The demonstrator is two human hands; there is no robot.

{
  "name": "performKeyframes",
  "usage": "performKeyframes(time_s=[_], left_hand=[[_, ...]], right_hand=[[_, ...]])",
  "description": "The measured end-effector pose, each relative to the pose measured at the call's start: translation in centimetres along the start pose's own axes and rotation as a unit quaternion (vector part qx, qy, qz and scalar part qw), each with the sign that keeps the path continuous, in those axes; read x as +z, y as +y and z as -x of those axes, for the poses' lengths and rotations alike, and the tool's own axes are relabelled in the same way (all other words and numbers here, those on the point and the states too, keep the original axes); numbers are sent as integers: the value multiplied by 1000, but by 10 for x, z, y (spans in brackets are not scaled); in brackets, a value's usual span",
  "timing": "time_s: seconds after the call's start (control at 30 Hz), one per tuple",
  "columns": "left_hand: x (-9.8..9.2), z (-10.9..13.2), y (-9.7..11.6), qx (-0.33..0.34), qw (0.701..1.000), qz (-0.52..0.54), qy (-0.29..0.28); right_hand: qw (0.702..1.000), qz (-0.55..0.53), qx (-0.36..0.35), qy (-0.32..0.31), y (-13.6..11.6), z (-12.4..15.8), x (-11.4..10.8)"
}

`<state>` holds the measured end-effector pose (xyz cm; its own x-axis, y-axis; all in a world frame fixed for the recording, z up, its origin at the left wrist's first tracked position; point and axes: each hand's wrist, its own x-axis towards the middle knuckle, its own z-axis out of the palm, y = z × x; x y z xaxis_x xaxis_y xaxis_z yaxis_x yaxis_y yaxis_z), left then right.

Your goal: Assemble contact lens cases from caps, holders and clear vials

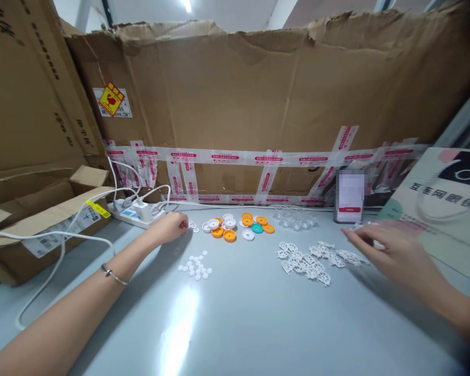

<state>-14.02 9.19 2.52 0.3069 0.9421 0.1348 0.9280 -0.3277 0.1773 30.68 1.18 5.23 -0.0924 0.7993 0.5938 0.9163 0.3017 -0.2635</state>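
At the far left of the work area, my left hand (176,225) is closed, its fingertips beside a few small white pieces (195,227); what it pinches is hidden. My right hand (389,248), blurred, reaches over white parts (356,226) in front of the phone, and its finger grip is unclear. A heap of white spoked, wheel-like parts (303,263) lies to its left. Small white discs (196,267) are scattered below my left hand. Orange and white round rings (223,230) sit mid-table, near another group with orange rings (261,221) and a teal ring (257,228).
Clear plastic pieces (295,218) lie toward the back. A phone (350,196) leans upright against the large cardboard wall (227,94). A power strip (135,213) with white cables and an open carton (50,224) are on the left. A printed box (442,209) stands at right.
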Motion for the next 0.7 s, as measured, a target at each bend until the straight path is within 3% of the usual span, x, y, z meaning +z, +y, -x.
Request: performKeyframes(time_s=[0.1, 0.17, 0.27, 0.4, 0.47, 0.57, 0.7], left_hand=[[-2, 0, 2, -5, 1000, -4, 10], [-6, 2, 13, -7, 999, -4, 31], [-10, 12, 47, 23, 998, 16, 53], [4, 32, 106, 164, 978, 124, 21], [15, 40, 125, 198, 971, 131, -10], [26, 45, 137, 208, 968, 136, -37], [31, 45, 135, 201, 966, 157, -34]], right_hand=[[995, 1, -98, -22, -20, -3, 12], [991, -32, -126, -22, -29, -5, 21], [987, -57, -134, -67, -39, -9, 34], [974, -30, -168, -146, -50, -20, 51], [968, -13, -184, -170, -53, -28, 63], [963, 6, -194, -185, -56, -40, 81], [959, 16, -202, -198, -58, -53, 104]])
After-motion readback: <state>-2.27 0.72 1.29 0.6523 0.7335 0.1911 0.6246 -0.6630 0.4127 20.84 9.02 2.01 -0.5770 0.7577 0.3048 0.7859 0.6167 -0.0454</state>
